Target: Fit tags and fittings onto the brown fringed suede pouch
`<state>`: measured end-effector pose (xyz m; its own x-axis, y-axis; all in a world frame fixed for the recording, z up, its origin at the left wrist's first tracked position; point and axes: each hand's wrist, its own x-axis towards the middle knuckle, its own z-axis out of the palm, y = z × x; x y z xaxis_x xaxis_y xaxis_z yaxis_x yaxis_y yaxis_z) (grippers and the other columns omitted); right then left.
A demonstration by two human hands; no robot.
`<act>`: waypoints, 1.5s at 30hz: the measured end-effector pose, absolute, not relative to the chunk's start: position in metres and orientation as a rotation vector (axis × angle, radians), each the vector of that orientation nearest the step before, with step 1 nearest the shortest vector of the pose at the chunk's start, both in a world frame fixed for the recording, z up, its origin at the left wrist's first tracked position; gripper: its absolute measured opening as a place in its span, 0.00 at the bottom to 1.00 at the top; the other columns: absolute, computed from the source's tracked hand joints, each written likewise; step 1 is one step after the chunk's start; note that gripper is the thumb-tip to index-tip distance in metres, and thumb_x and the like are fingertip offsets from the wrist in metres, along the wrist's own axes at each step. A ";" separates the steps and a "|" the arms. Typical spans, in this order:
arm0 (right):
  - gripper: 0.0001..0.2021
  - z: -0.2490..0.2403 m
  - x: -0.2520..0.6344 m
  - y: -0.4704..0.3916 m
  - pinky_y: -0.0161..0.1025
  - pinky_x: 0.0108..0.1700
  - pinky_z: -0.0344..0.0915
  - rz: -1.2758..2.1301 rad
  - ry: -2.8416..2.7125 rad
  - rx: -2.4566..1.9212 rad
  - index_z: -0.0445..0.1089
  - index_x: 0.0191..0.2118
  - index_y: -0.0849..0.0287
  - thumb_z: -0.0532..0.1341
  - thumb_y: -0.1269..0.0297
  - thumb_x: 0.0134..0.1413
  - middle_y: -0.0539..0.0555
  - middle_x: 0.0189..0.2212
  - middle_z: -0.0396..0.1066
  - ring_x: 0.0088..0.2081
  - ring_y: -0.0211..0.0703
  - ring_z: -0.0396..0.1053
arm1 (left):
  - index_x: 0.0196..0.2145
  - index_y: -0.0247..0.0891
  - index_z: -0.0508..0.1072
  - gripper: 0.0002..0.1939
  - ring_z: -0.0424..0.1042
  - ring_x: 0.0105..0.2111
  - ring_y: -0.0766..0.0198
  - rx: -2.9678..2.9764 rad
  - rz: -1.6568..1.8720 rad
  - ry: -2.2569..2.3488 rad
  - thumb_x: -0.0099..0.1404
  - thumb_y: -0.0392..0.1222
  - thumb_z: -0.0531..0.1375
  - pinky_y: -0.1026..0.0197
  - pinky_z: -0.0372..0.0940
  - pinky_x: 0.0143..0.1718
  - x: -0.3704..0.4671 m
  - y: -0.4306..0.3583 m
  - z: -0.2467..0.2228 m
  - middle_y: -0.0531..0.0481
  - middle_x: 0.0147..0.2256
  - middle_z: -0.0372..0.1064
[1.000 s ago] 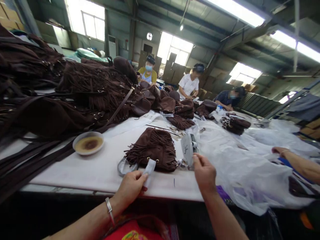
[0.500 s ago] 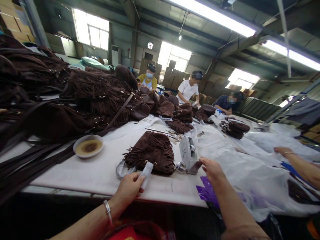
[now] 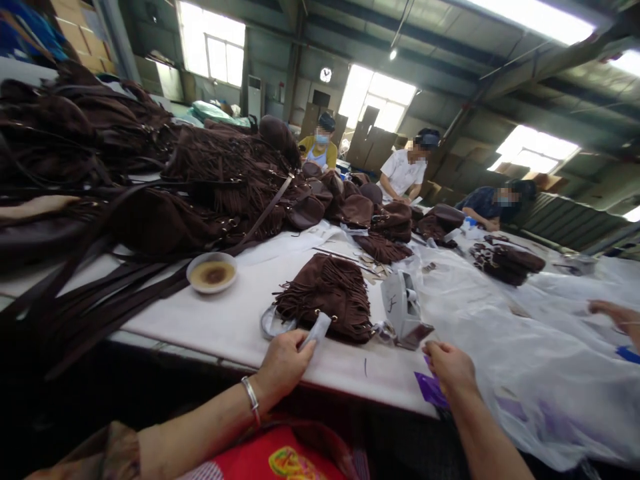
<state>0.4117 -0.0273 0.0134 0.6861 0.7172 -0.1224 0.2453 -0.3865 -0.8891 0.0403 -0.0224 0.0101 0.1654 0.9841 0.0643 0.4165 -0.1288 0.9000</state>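
A dark brown fringed bag (image 3: 327,297) lies on the white-covered table in front of me. My left hand (image 3: 285,363) is closed on a strap (image 3: 317,330) wrapped in pale, whitish material, at the bag's near edge beside its metal rings. Another wrapped loop (image 3: 275,323) shows at the bag's left side. Right of the bag stands a grey tape dispenser (image 3: 397,307). My right hand (image 3: 447,363) is just in front of it with fingertips pinched together; what they hold, if anything, is too small to make out. Purple plastic (image 3: 430,390) lies under that hand at the table edge.
A white bowl (image 3: 211,273) of yellowish-brown stuff sits left of the bag. Brown bags (image 3: 210,180) are heaped on the left, with long straps (image 3: 125,293) trailing. Clear plastic sheeting (image 3: 505,333) spreads right. A co-worker's hand (image 3: 613,313) reaches in at right; other people work across the table.
My right hand has drawn back from the tape dispenser's near end and now stands slightly apart from it, over the purple plastic. My left hand keeps the wrapped strap. The view has shifted right.
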 end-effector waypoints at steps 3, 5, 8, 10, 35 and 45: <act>0.16 0.011 0.398 -0.037 0.35 0.17 0.53 0.710 -0.873 -2.016 0.71 0.26 0.62 0.66 0.52 0.38 0.53 0.18 0.68 0.16 0.37 0.58 | 0.28 0.36 0.74 0.13 0.66 0.28 0.65 1.840 0.973 1.397 0.66 0.42 0.54 0.63 0.58 0.31 0.037 -0.023 0.005 0.50 0.26 0.70; 0.19 0.017 0.364 -0.044 0.34 0.19 0.54 0.901 -1.040 -1.882 0.73 0.30 0.62 0.67 0.49 0.40 0.53 0.21 0.69 0.19 0.36 0.58 | 0.28 0.36 0.73 0.10 0.66 0.29 0.65 1.945 0.994 1.410 0.65 0.39 0.55 0.63 0.58 0.33 0.037 -0.023 0.001 0.50 0.27 0.70; 0.18 0.038 0.286 -0.047 0.33 0.22 0.52 1.111 -1.329 -1.650 0.72 0.29 0.62 0.65 0.48 0.49 0.49 0.19 0.64 0.20 0.34 0.56 | 0.30 0.36 0.72 0.07 0.68 0.31 0.64 2.061 1.004 1.402 0.64 0.37 0.56 0.63 0.60 0.34 0.037 -0.024 -0.002 0.50 0.28 0.70; 0.18 0.052 0.236 -0.041 0.32 0.21 0.49 1.191 -1.430 -1.583 0.71 0.28 0.61 0.63 0.48 0.51 0.47 0.16 0.60 0.19 0.33 0.53 | 0.30 0.35 0.71 0.08 0.68 0.31 0.63 2.127 0.997 1.388 0.65 0.37 0.55 0.62 0.61 0.35 0.037 -0.025 -0.004 0.49 0.29 0.70; 0.15 0.029 0.178 -0.003 0.34 0.23 0.54 0.876 -1.723 -1.969 0.71 0.18 0.60 0.57 0.58 0.47 0.52 0.14 0.67 0.20 0.39 0.64 | 0.44 0.33 0.68 0.12 0.73 0.32 0.60 2.291 1.036 1.216 0.72 0.38 0.47 0.60 0.68 0.34 0.032 -0.023 -0.025 0.45 0.33 0.72; 0.14 0.044 0.178 -0.022 0.40 0.40 0.65 0.828 -1.769 -1.821 0.78 0.34 0.57 0.60 0.54 0.49 0.55 0.32 0.78 0.35 0.50 0.73 | 0.30 0.35 0.74 0.12 0.71 0.31 0.60 2.039 0.864 1.372 0.68 0.41 0.55 0.60 0.65 0.35 0.028 -0.016 -0.006 0.45 0.28 0.72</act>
<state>0.1775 -0.0223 0.0440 -0.0118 0.9950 -0.0997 0.7137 -0.0614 -0.6977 0.0281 -0.0160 -0.0058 0.2797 0.9361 0.2133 0.5971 -0.3436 0.7249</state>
